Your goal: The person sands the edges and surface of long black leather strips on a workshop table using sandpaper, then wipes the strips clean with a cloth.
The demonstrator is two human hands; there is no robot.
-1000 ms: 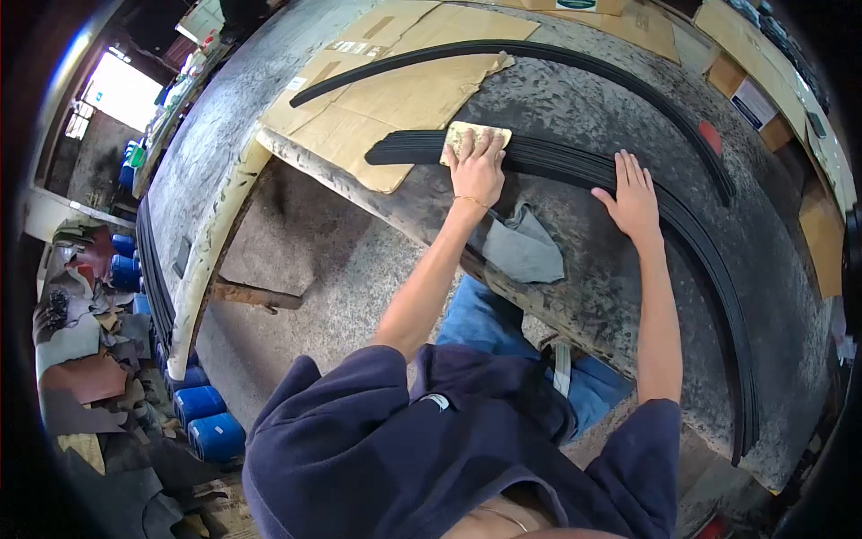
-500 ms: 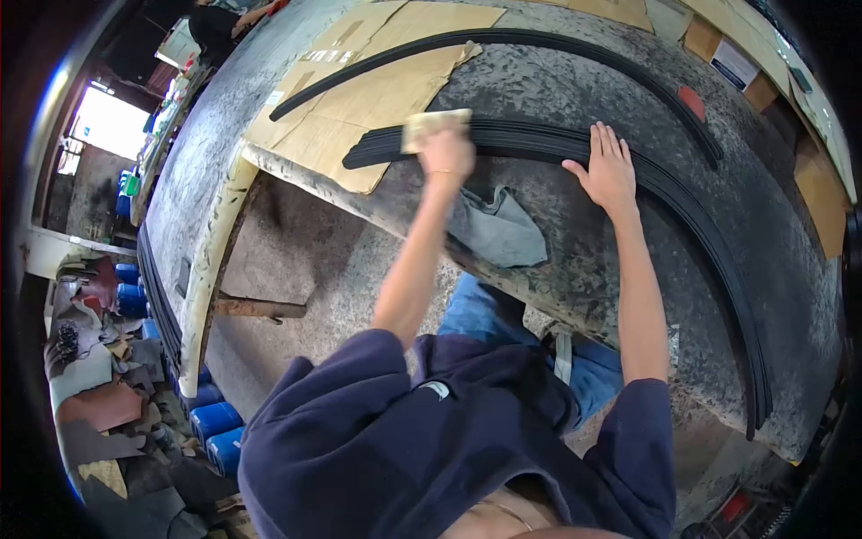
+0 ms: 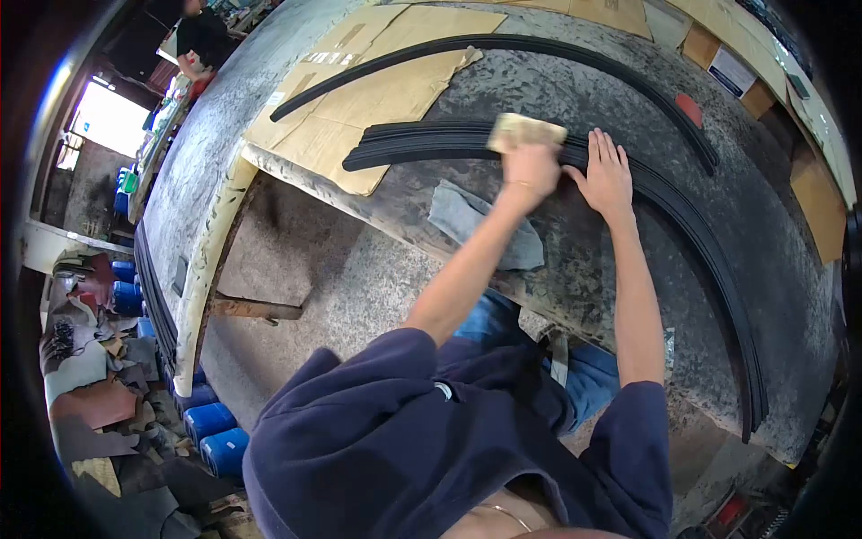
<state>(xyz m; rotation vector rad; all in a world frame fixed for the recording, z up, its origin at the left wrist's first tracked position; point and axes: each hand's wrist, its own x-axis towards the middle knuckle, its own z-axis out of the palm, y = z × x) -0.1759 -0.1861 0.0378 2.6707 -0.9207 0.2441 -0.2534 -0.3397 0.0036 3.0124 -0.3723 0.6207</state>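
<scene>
My left hand is closed around a pale yellow pad, smeared by motion, which looks like a sponge. It presses onto a bundle of long black ribbed strips curving across the worktable. My right hand lies over the same bundle just to the right, fingers stretched out and thumb spread toward the pad. Below my left wrist a grey-blue cloth lies crumpled at the table edge, partly covered by my forearm. Farther back, another black strip arches over the table, its left part resting on cardboard.
Flat cardboard covers the table's left part. A red piece lies near the far strip's right end. Blue containers and scraps are on the floor at left. Another person stands at the far upper left.
My left hand has slid the pad rightward along the strips, close to my right hand, which stays in place. More of the cloth shows. The other person's posture has changed.
</scene>
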